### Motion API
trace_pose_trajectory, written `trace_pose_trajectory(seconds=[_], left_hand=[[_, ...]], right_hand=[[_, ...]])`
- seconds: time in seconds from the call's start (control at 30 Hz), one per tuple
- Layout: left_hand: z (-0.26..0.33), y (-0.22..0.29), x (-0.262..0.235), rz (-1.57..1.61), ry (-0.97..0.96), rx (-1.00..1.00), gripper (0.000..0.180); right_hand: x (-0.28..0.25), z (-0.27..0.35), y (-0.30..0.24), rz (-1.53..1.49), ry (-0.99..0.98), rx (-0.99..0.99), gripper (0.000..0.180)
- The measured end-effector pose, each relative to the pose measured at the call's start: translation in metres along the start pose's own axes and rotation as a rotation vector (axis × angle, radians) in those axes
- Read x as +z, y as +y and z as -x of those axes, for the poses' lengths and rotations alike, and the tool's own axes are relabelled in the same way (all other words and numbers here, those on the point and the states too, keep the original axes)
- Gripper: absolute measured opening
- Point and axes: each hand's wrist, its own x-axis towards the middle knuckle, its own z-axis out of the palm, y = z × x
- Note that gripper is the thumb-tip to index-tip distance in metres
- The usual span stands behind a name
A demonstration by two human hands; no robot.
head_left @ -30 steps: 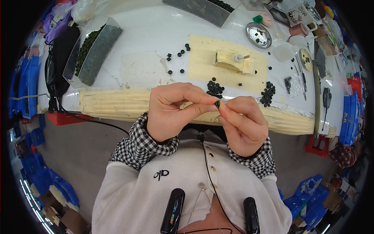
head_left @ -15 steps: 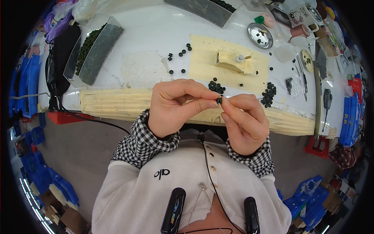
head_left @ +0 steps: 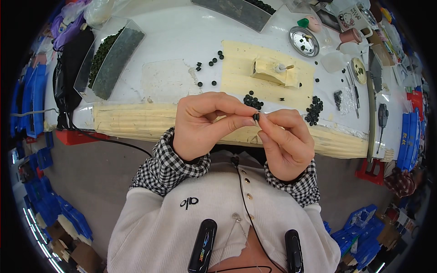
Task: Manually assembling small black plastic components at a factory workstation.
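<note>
My left hand [head_left: 202,125] and my right hand [head_left: 284,143] meet in front of my chest, just over the near edge of the white table [head_left: 177,41]. Between the fingertips of both hands sits a small black round part [head_left: 256,117]; thumb and forefinger of each hand pinch it from either side. Just beyond the hands lies a cluster of small black parts [head_left: 252,101] on a pale yellow mat [head_left: 268,75]. A second heap of black parts [head_left: 313,110] lies to the right on the same mat.
A cream block with a peg [head_left: 275,73] stands on the mat. Clear trays of dark parts [head_left: 109,61] sit at the left, a round metal dish [head_left: 304,42] and cups at the back right, hand tools [head_left: 381,116] at the right edge. Blue bins [head_left: 54,214] line the floor.
Both hands stay together on the small black part; they have shifted slightly and the fingertips have turned a little around it.
</note>
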Motion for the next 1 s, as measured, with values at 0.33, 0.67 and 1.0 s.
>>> trace_pose_trajectory(seconds=[0.33,0.67,1.0], left_hand=[[-0.0001,-0.0008,-0.0006,-0.048,-0.002,0.020,0.016],[-0.0004,-0.0005,-0.0009,-0.076,-0.007,0.035,0.016],[-0.0008,-0.0003,-0.0010,-0.081,-0.020,0.074,0.017]], right_hand=[[0.0002,0.0006,0.0008,-0.010,0.000,0.003,0.038],[0.0004,0.0009,0.0019,-0.008,-0.002,0.000,0.037],[0.0000,0.0001,0.0018,-0.006,-0.003,-0.020,0.038]])
